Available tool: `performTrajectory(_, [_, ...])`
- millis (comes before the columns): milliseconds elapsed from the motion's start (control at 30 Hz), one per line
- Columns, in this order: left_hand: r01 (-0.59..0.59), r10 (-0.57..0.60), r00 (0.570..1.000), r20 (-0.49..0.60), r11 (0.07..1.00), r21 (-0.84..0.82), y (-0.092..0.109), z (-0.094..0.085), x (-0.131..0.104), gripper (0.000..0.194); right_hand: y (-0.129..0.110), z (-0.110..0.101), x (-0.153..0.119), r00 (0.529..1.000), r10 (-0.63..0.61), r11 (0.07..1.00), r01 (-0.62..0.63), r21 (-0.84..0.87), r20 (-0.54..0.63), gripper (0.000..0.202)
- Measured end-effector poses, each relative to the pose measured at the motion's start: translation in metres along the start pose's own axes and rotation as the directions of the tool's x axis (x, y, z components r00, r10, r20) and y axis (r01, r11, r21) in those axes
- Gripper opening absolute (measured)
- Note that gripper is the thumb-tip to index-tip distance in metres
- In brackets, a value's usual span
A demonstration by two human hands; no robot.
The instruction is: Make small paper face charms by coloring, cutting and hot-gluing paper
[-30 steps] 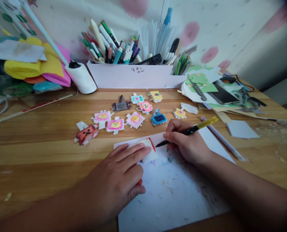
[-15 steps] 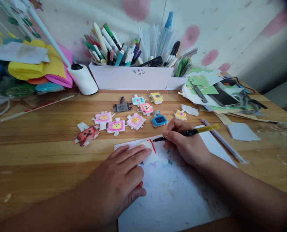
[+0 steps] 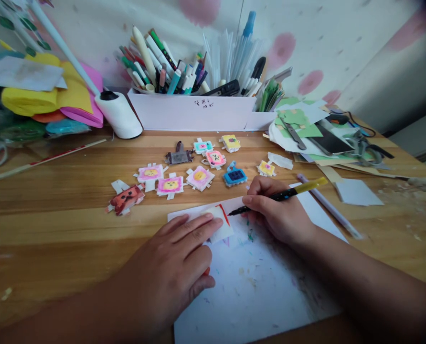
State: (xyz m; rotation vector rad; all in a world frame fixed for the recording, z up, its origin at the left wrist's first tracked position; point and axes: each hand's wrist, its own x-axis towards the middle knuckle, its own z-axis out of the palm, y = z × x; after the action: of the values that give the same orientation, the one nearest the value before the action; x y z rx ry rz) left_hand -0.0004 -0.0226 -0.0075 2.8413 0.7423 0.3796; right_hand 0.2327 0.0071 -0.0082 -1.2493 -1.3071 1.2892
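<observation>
My left hand (image 3: pixel 184 253) lies with its fingers stretched flat on a small white piece of paper (image 3: pixel 223 232). Red lines run along that piece's top corner and right edge. Under the left palm, by the thumb, a bit of something orange (image 3: pixel 207 271) peeks out; its kind is hidden. My right hand (image 3: pixel 275 208) grips a marker (image 3: pixel 286 193) with a black barrel and yellow end. Its dark tip sits close to the right-hand red line; whether it touches is unclear. Beneath both hands is a large white sheet (image 3: pixel 256 296) with colour smudges.
Several small coloured paper figures (image 3: pixel 170 185) lie beyond the hands. A white box (image 3: pixel 195 114) full of pens stands at the back, beside a white thread cone (image 3: pixel 122 114). Right of my hand are a pale purple stick (image 3: pixel 329 208), white paper squares (image 3: pixel 359 192) and a phone (image 3: pixel 329 138).
The marker tip has shifted slightly down along the red edge line. My left hand stays on the paper piece. The whole view has moved a little.
</observation>
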Motion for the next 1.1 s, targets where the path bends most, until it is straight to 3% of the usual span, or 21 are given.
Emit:
performTrajectory(333, [0.028, -0.027, 0.999, -0.035, 0.999, 0.026, 0.0029, -0.001, -0.0017, 0.015, -0.0044, 0.0005, -0.0049, 0.997, -0.04, 0.993, 0.047, -0.108, 0.068, 0.021])
performTrajectory(1100, [0.029, -0.029, 0.999, -0.025, 1.0, 0.0, 0.0003, 0.0008, -0.002, 0.018, -0.0061, -0.0026, -0.0077, 0.991, 0.01, 0.997, 0.001, -0.08, 0.134, 0.021])
